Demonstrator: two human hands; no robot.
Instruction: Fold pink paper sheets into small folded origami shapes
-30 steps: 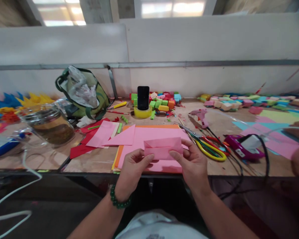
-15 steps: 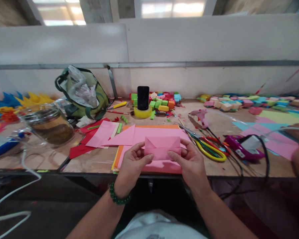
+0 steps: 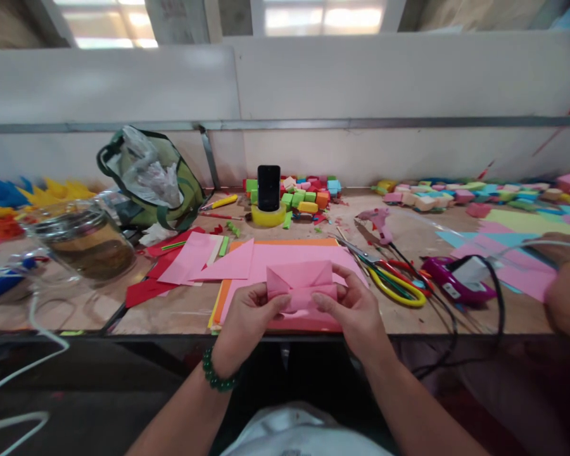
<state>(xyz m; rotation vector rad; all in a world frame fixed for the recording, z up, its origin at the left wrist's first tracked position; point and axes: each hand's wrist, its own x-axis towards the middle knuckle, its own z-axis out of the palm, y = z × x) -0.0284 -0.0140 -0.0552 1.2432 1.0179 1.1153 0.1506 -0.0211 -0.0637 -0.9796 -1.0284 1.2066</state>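
Note:
A small folded pink paper (image 3: pixel 300 277) is held up above a stack of pink, orange and yellow sheets (image 3: pixel 237 288). Its upper part shows diagonal creases at both corners, and its lower part bulges toward me. My left hand (image 3: pixel 247 316) pinches the left edge, thumb in front and fingers behind. On the right edge, my right hand (image 3: pixel 356 310) grips in the same way. A green bead bracelet (image 3: pixel 215 373) circles my left wrist. Loose pink pieces (image 3: pixel 190 259) lie left of the stack.
Scissors with yellow handles (image 3: pixel 399 291), a pink glue gun (image 3: pixel 377 221) and a purple device (image 3: pixel 456 282) with cables are on the right. A phone (image 3: pixel 268 187) stands behind on yellow tape (image 3: pixel 268 216). Another person's hand (image 3: pixel 567 291) is at far right.
The folded paper's lower part now bends and bulges, where it was flatter before. Both hands stay on its edges. The whole view has shifted slightly.

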